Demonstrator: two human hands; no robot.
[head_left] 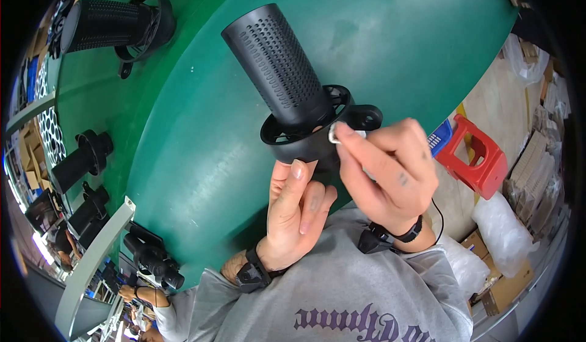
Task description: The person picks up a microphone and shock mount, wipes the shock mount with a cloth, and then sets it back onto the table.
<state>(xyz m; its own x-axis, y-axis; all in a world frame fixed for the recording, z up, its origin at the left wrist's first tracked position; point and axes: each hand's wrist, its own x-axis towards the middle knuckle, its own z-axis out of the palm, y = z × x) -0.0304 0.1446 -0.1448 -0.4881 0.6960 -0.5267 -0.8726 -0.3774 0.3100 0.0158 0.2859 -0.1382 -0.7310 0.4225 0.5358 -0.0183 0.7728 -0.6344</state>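
Observation:
A black cylinder with a perforated wall (281, 67) sits tilted in a wide black ring base (305, 143) with a side lug (367, 117). My left hand (299, 204) grips the ring from below, thumb up against its near side. Pinched between the thumb and forefinger of my right hand (390, 174) is a small white piece, perhaps cloth or paper, touching or just beside the ring's right rim. Much of that piece is hidden by the fingers. Both wrists carry black bands with small boxes.
The green work surface (207, 177) curves beneath the part. A similar black cylinder with ring (110, 27) lies at far left, with several more black parts below it. To the right stand a red plastic stool (479, 162), a blue basket (441, 139) and plastic-wrapped bundles. Another person's arm (146, 296) shows lower left.

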